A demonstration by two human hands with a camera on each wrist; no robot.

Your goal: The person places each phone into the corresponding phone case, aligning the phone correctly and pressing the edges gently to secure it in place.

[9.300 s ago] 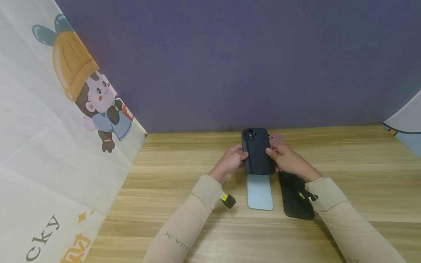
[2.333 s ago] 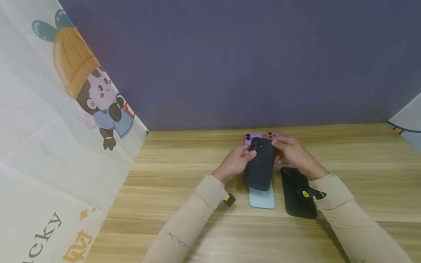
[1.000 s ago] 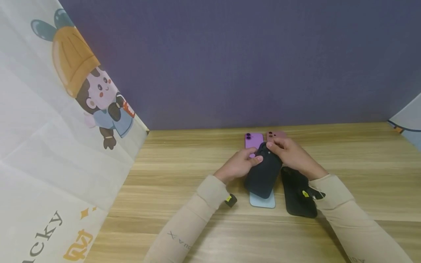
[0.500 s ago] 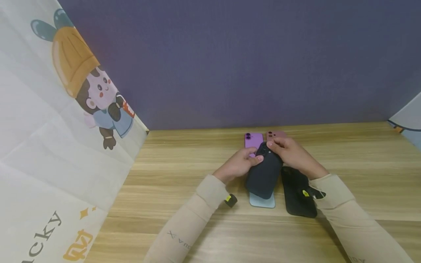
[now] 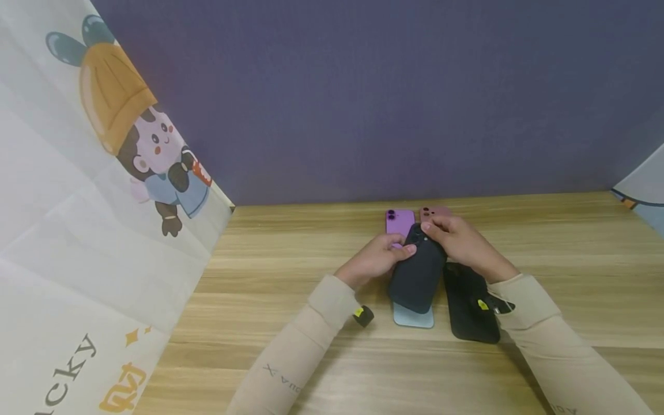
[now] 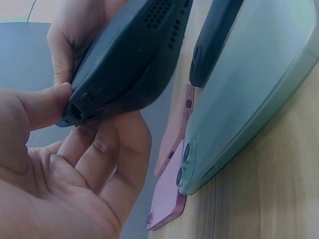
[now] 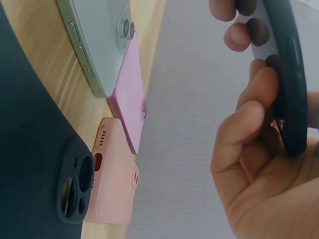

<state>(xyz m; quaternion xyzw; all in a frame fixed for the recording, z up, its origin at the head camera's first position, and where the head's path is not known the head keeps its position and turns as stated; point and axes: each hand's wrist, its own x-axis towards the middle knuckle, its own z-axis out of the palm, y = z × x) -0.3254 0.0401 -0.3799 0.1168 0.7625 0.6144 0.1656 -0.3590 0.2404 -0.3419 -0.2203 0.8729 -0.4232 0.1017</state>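
Between both hands a black phone case [image 5: 417, 276] is held tilted above the table, its camera corner up. My left hand [image 5: 376, 258] pinches its upper left edge, thumb on the back. At the upper right corner my right hand [image 5: 461, 248] grips it, thumb on the back and fingers curled behind. One side of the case [image 6: 134, 55] bulges in the left wrist view. Whether a phone sits inside cannot be told. Below it a pale blue-green phone [image 5: 413, 318] lies partly covered. A purple phone [image 5: 399, 223] lies just behind the hands.
Right of the pale phone lies another black case [image 5: 469, 311]; wood shows through its camera cutout. A pink case [image 5: 436, 212] with port and speaker openings lies at the back, near the dark wall panel [image 5: 363, 115]. All rest on the wooden table [image 5: 270, 276].
Earlier, two dark phone-shaped pieces overlapped in the hands; now one outline shows. The case has come lower and tilted, uncovering the purple phone. Over the last second it has barely shifted.
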